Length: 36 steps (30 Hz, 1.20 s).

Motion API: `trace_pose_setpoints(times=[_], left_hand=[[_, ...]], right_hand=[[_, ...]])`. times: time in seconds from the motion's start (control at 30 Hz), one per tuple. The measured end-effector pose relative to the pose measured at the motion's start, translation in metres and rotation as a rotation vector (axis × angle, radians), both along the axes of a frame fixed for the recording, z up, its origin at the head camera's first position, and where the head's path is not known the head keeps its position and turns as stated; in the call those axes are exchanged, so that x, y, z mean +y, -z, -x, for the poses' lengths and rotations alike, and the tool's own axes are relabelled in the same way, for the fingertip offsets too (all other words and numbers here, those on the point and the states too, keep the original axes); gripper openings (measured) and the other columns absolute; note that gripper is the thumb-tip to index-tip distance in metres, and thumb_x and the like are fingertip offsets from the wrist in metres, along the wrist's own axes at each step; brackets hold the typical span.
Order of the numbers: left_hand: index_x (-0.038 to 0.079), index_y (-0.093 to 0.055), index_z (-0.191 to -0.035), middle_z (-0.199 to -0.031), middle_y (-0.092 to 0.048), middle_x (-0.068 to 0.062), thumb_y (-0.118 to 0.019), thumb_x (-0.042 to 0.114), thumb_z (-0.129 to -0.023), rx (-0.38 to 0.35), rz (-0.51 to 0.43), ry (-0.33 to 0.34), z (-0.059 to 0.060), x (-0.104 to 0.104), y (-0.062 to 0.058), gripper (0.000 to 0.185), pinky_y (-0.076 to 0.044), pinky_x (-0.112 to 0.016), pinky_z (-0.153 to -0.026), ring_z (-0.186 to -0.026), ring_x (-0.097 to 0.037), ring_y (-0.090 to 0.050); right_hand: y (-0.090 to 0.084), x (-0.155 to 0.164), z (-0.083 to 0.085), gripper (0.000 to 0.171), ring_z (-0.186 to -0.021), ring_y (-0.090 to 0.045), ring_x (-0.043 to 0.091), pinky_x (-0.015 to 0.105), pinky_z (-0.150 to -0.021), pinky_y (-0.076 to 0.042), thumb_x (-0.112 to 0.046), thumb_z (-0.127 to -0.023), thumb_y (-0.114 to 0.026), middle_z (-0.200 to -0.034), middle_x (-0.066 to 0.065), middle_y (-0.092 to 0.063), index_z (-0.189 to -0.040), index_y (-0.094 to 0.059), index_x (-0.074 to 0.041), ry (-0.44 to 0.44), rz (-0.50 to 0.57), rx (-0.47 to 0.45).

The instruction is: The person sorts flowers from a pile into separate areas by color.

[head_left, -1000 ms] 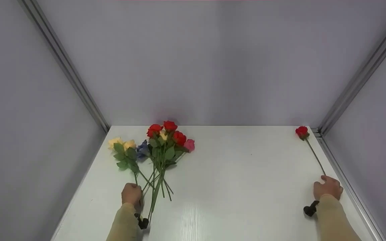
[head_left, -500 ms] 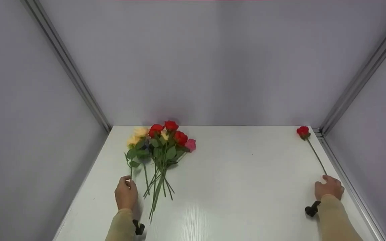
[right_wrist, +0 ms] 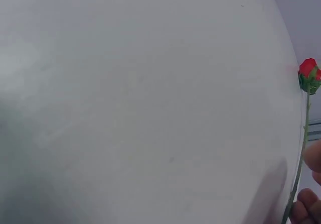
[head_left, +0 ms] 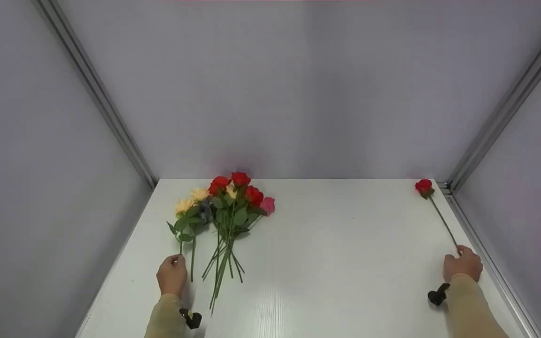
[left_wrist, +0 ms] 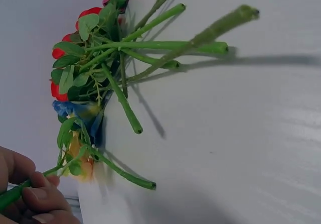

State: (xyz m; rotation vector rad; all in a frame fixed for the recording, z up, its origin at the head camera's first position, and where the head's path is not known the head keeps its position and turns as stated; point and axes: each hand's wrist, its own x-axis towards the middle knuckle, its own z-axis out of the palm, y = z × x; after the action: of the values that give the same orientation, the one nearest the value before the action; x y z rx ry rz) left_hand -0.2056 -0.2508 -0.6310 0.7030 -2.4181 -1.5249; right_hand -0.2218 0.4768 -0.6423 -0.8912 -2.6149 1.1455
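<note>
At the left of the table, my left hand pinches the green stem of a yellow flower between thumb and fingers. Its leaves lie over a second stem, whose cut end is free on the table. A blue flower shows just right of the yellow heads, partly covered by leaves. Far to the right, my right hand holds a single red rose low on its stem, the bloom pointing to the back corner. The stem's lower end is hidden by the hand.
Beside the yellow flowers lies a bunch with several red roses and a pink flower, stems crossing toward the front. The white table is bounded by a grey back wall and side walls. A black wrist camera sits on the right sleeve.
My left hand lifted the yellow flower and shifted it right, beside the bunch over the blue flower, then drew slightly back toward the front left. The right hand and red rose stayed nearly still.
</note>
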Motion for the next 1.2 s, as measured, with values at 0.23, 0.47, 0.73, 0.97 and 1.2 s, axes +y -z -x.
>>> trace_pose_setpoints(times=[0.23, 0.47, 0.73, 0.97, 1.2], left_hand=[[-0.002, -0.054, -0.126, -0.114, -0.056, -0.020, -0.041, 0.024, -0.102, 0.084, -0.121, -0.008, 0.003, 0.020, -0.024, 0.038, -0.041, -0.037, -0.078, -0.098, -0.027, -0.051], [0.001, -0.055, -0.123, -0.105, -0.055, -0.014, -0.039, 0.020, -0.102, 0.175, -0.245, 0.036, 0.006, 0.059, -0.050, 0.033, -0.043, -0.032, -0.074, -0.093, -0.025, -0.050], [0.001, -0.058, -0.121, -0.106, -0.060, -0.013, -0.043, 0.016, -0.100, 0.223, -0.285, 0.144, 0.010, 0.124, -0.058, 0.030, -0.045, -0.035, -0.076, -0.094, -0.025, -0.056], [0.006, -0.063, -0.113, -0.091, -0.059, -0.006, -0.046, 0.014, -0.099, 0.265, -0.271, 0.275, 0.008, 0.185, -0.054, 0.024, -0.044, -0.032, -0.066, -0.083, -0.022, -0.056], [0.003, -0.065, -0.104, -0.082, -0.057, -0.004, -0.048, 0.009, -0.096, 0.289, -0.283, 0.363, 0.008, 0.238, -0.046, 0.019, -0.042, -0.028, -0.063, -0.074, -0.015, -0.052]], right_hand=[[-0.003, -0.017, 0.012, 0.050, -0.127, -0.029, 0.049, 0.059, -0.100, -0.029, -0.012, -0.094, -0.043, -0.140, 0.032, -0.033, -0.142, -0.038, 0.001, 0.002, -0.064, 0.107], [-0.022, -0.062, 0.036, 0.039, -0.118, -0.044, 0.043, 0.055, -0.097, -0.034, -0.008, -0.095, -0.048, -0.127, 0.026, -0.050, -0.132, -0.049, 0.003, -0.177, -0.132, 0.298], [-0.030, -0.136, 0.048, 0.029, -0.100, -0.055, 0.025, 0.040, -0.083, -0.042, -0.017, -0.099, -0.053, -0.110, 0.013, -0.063, -0.123, -0.059, -0.003, -0.439, -0.038, 0.295], [-0.024, -0.209, 0.041, 0.030, -0.097, -0.058, 0.019, 0.037, -0.084, -0.046, -0.024, -0.097, -0.058, -0.106, 0.005, -0.066, -0.119, -0.065, -0.004, -0.644, 0.119, 0.249], [-0.035, -0.268, 0.035, 0.028, -0.101, -0.061, 0.026, 0.040, -0.087, -0.047, -0.029, -0.097, -0.058, -0.105, 0.006, -0.067, -0.114, -0.068, -0.009, -0.706, 0.379, 0.213]])
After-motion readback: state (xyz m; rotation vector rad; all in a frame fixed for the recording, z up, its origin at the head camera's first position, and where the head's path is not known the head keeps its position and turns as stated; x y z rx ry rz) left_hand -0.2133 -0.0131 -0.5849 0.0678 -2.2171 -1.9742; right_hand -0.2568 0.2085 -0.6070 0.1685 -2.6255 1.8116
